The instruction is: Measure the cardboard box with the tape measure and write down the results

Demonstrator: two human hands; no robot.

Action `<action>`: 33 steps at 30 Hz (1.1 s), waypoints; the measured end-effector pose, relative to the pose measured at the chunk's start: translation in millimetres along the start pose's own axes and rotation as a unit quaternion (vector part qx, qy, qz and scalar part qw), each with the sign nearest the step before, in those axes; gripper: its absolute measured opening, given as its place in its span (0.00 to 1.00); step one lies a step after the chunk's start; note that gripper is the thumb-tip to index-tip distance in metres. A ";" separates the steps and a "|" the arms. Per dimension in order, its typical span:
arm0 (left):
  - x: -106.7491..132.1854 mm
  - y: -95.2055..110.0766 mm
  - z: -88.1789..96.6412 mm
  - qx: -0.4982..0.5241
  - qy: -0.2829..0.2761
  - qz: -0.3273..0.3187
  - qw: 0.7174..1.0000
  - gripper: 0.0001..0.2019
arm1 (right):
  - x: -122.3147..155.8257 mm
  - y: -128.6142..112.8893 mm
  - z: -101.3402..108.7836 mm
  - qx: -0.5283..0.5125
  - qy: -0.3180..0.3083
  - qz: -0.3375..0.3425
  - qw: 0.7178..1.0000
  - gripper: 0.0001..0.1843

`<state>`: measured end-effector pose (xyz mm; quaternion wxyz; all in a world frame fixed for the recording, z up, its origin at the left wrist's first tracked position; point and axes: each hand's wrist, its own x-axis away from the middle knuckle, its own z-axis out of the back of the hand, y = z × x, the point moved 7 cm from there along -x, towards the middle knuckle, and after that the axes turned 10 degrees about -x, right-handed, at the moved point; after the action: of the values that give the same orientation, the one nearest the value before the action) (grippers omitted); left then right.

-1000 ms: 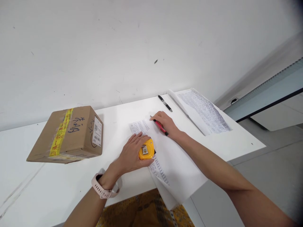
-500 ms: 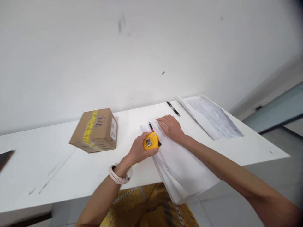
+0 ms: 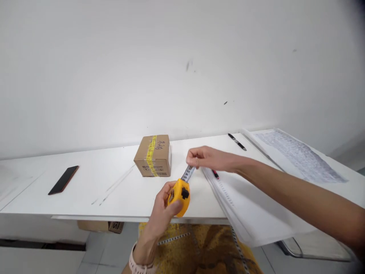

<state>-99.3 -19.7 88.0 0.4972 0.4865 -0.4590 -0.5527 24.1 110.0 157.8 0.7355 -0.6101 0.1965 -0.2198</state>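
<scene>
My left hand (image 3: 164, 207) is wrapped round a yellow tape measure (image 3: 184, 205), its black lock button facing up. A short length of the numbered blade (image 3: 188, 174) is out of the case. At the blade's end, my right hand (image 3: 201, 158) is closed in a pinch on it. Just beyond, to the left, a small cardboard box (image 3: 158, 154) with yellow tape and handwriting on top stands on the white table (image 3: 114, 199). A notebook (image 3: 242, 209) with white pages lies under my right forearm, and a red-and-black pen (image 3: 215, 174) rests on it.
To the left lies a dark phone-like slab (image 3: 63, 180). A black pen (image 3: 236, 141) and a printed sheet (image 3: 302, 156) are at the back right, near the wall (image 3: 114, 76). Another cardboard box (image 3: 94, 226) is below the table.
My right hand has left the notebook and now pinches the tape end, with some blade drawn out. The left hand has turned the case. My view has swung left.
</scene>
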 end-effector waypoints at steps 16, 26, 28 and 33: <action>-2.4 16.8 94.9 0.214 0.060 0.123 0.967 0.20 | -216.2 32.8 32.7 0.002 0.211 -0.035 0.977 0.18; 10.8 9.0 76.9 0.225 0.086 0.146 0.959 0.20 | -216.7 59.8 19.4 -0.126 0.167 -0.013 0.978 0.16; 12.5 10.2 71.9 0.220 0.093 0.150 0.959 0.21 | -214.2 57.0 18.1 -0.140 0.168 -0.016 0.976 0.16; 6.4 13.3 63.8 0.222 0.097 0.149 0.959 0.19 | -163.9 62.6 11.1 -0.140 0.185 -0.013 0.973 0.14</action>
<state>-161.6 -25.6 107.4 0.4953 0.5618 -0.5873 -0.3069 -99.8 221.2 101.6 0.5905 -0.6584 0.3499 -0.3089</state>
